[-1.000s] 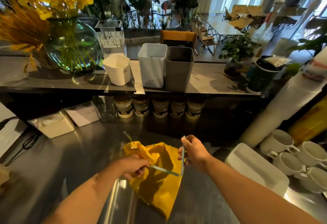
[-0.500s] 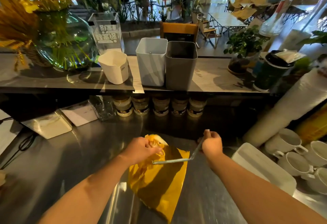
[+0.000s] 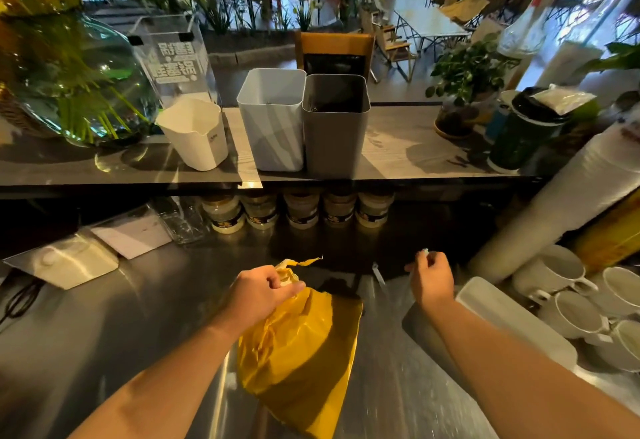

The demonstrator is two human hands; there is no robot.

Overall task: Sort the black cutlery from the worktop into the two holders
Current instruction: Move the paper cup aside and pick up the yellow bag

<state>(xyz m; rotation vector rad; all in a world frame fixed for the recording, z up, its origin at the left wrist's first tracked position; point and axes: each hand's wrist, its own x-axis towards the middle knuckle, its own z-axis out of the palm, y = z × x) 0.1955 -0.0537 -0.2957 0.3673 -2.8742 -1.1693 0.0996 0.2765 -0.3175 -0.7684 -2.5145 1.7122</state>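
Observation:
A yellow plastic bag [image 3: 301, 352] lies on the steel worktop [image 3: 104, 327]. My left hand [image 3: 258, 294] grips its crumpled top edge. My right hand [image 3: 431, 281], to the right of the bag, pinches the end of a thin pale strip [image 3: 378, 274] that trails away from the bag. On the shelf behind stand the two holders side by side, a white one [image 3: 272, 126] and a grey one [image 3: 335, 133]. No black cutlery is in sight.
A white measuring cup [image 3: 195, 133] and a glass vase [image 3: 72, 81] stand left of the holders. Several jars [image 3: 301, 210] sit under the shelf. A white tray [image 3: 512, 320], white cups [image 3: 575, 303] and a tall cup stack [image 3: 561, 199] crowd the right side.
My right hand has pulled the strip off to the right, away from the bag's top. My left hand has moved up along the bag and bunched its top edge.

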